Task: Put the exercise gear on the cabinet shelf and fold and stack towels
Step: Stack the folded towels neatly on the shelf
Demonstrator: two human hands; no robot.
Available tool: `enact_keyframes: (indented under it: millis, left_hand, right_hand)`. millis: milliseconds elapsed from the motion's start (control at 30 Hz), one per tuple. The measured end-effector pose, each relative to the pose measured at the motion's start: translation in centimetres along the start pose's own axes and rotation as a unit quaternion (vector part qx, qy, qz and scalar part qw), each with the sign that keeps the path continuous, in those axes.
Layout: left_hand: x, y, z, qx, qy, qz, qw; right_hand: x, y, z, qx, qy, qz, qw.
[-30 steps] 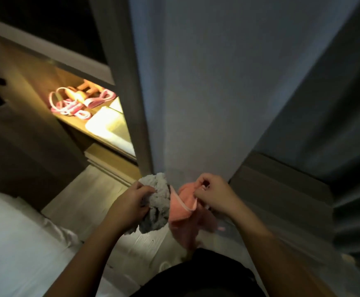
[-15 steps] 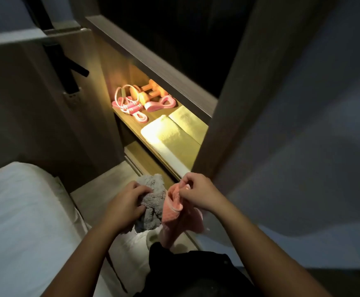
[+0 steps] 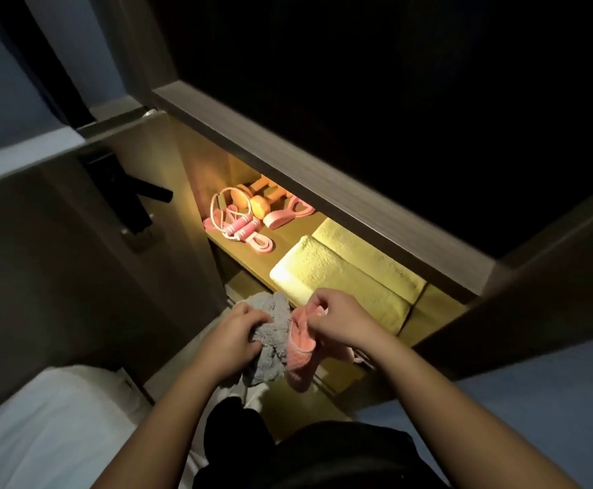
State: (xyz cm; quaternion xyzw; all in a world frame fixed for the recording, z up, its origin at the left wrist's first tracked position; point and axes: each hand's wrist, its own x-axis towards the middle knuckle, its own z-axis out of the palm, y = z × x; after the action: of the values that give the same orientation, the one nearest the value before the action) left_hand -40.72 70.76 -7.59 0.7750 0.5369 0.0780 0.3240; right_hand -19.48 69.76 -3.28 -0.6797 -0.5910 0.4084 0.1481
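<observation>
- The left hand (image 3: 231, 338) has its fingers curled into a bunched-up grey towel (image 3: 270, 351) and grips it in front of the person's body.
- The right hand (image 3: 341, 322) pinches the top edge of a pink towel (image 3: 300, 354) between thumb and fingers, and the rest of it hangs down loose.
- The two towels touch each other between the hands, just below the front edge of the lit shelf (image 3: 289, 236).
- On the shelf's left end sits the workout stuff: a pink jump rope (image 3: 238, 225), orange dumbbells (image 3: 258, 206) behind it, and a pink pull band (image 3: 288, 213) next to those.
- Further right on the same shelf are pale folded towels (image 3: 341, 284), lying flat side by side, close to the right hand.
- The cabinet door (image 3: 58, 259) stands open at the left, with a black handle (image 3: 136, 199) on it.
- A bed (image 3: 41, 435) with a white sheet fills the bottom-left corner.
</observation>
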Motion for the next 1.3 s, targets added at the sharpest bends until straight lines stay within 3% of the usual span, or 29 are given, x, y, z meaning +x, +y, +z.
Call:
enact_keyframes:
  millis: [300, 533, 733, 900, 1033, 1167, 1300]
  left_hand:
    - [8.9, -8.4, -6.7, 0.084, -0.122, 0.155, 0.977]
    - [10.9, -17.0, -2.8, 0.070, -0.100, 0.228, 0.966]
    - [8.4, -24.3, 1.4, 0.066, -0.051, 0.292, 0.953]
    - [2.6, -29.0, 1.4, 0.013, -0.048, 0.354, 0.934]
    - [-3.2, -30.6, -1.4, -0.029, -0.092, 0.395, 0.914]
    - [-7.7, -31.2, -4.9, -0.099, -0.103, 0.459, 0.877]
    - [-9.7, -32.3, -4.1, -0.061, -0.154, 0.472, 0.866]
  right_hand:
    - [5.0, -4.6, 5.3, 0.081, 0.162, 0.059, 0.982]
    - [5.9, -2.1, 14.4, 0.103, 0.265, 0.098, 0.953]
    - [3.1, -1.3, 25.8, 0.090, 0.334, 0.072, 0.935]
    - [-1.6, -5.1, 33.5, 0.123, 0.345, 0.040, 0.929]
    - [-6.6, -9.3, 36.4, 0.156, 0.314, 0.009, 0.936]
    - [-10.7, -11.9, 38.9, 0.242, 0.303, -0.082, 0.918]
    - [-11.4, -10.7, 41.6, 0.272, 0.300, -0.077, 0.911]
